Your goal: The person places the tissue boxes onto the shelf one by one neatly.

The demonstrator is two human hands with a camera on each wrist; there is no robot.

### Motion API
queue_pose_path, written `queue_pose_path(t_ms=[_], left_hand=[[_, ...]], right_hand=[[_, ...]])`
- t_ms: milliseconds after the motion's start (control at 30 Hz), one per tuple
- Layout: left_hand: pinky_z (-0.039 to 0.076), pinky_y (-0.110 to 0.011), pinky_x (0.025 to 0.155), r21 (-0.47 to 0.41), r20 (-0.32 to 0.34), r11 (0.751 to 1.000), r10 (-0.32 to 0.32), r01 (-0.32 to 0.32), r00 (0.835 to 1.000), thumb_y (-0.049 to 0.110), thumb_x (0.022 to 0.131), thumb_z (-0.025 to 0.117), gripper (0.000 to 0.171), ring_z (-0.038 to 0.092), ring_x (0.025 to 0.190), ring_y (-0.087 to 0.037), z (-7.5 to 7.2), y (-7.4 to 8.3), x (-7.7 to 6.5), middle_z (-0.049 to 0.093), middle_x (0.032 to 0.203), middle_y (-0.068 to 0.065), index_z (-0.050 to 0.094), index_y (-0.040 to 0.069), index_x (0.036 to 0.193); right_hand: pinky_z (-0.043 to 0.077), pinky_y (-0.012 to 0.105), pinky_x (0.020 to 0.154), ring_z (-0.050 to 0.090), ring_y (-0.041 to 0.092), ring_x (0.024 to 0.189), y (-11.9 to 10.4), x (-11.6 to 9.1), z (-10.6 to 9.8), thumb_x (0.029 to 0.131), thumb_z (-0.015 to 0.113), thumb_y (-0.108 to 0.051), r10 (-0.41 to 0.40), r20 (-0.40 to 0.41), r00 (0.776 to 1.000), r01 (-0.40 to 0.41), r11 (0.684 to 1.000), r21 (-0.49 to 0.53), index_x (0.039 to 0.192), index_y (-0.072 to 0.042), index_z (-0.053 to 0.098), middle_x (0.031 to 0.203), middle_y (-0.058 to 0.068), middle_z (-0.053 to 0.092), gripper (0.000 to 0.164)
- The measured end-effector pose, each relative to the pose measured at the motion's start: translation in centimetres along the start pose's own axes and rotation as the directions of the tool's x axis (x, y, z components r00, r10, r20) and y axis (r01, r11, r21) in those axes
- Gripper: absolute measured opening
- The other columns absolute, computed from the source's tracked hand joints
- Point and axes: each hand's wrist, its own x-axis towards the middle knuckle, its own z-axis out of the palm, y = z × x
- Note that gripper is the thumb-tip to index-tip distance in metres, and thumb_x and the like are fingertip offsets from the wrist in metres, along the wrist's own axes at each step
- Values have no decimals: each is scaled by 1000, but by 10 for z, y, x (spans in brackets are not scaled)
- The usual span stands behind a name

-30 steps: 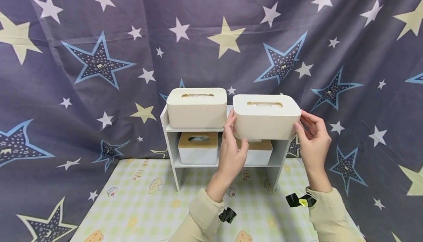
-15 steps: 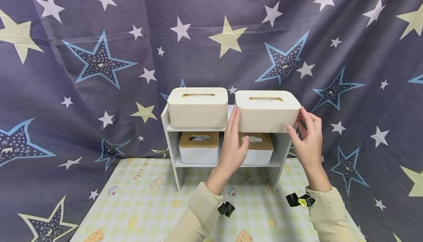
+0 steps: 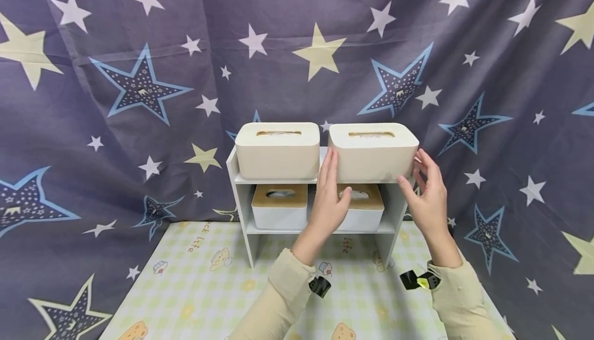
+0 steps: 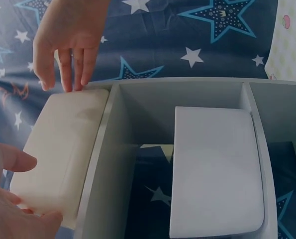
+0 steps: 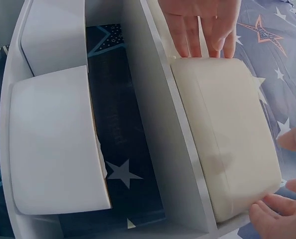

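Observation:
A cream tissue box (image 3: pixel 373 163) with a slot in its lid sits on the right half of the small shelf's top board. My left hand (image 3: pixel 326 200) is at its left end, fingers nearly straight and touching it, thumb apart. At the other end is my right hand (image 3: pixel 428 198), its fingers loosely bent by the corner. The right wrist view has the right hand's fingertips (image 5: pixel 267 205) at the end of the cream box (image 5: pixel 232 134). From the left wrist, the right hand (image 4: pixel 72 42) reaches the box's far end.
A matching cream box (image 3: pixel 278 159) stands on the left of the top board. Two white boxes with wooden lids, one left (image 3: pixel 279 216) and one right (image 3: pixel 364 220), occupy the lower level of the grey-white shelf (image 3: pixel 249 247). A checked cloth (image 3: pixel 199 298) covers the table; a starry curtain (image 3: pixel 274 92) hangs behind.
The cream box has gone back and settled level with its neighbour on the top board. Both hands followed it; the right hand's fingers have loosened and shifted left.

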Motion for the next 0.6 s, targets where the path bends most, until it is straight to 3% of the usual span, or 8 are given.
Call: queue_pose_path(t_ms=[200,333,467,600], left_hand=[[20,-47,128,10,-10,1000,4,-4,1000,0,91,59,85,11,157,-25,-1,-5,1,10,169,-12,12,9,161],[20,-45,128,9,20,1000,-29,29,999,6,92,59,84,10,157,-22,-2,-6,-3,7,170,-5,12,11,161],[21,-45,128,-9,47,998,-54,54,997,9,93,59,80,11,156,-22,-3,-7,-11,8,170,-1,15,12,161],[32,-42,124,-75,70,996,-47,52,996,7,94,58,74,19,155,-24,-7,-7,-15,13,169,0,23,13,159]], right_hand=[[41,42,116,45,33,140,-1,-3,0,91,68,-2,16,50,999,-16,1000,0,153,-6,35,156,14,42,70],[40,41,117,43,31,142,0,-9,-2,93,67,-4,6,84,996,-5,1000,-6,154,-9,33,158,12,40,71],[39,17,115,43,33,142,5,-22,-4,92,68,-2,-22,133,991,25,1000,-18,156,-10,30,158,13,39,75],[34,0,107,45,29,139,12,-36,-6,89,70,0,-62,163,985,66,998,-18,156,-11,31,157,14,40,79]])
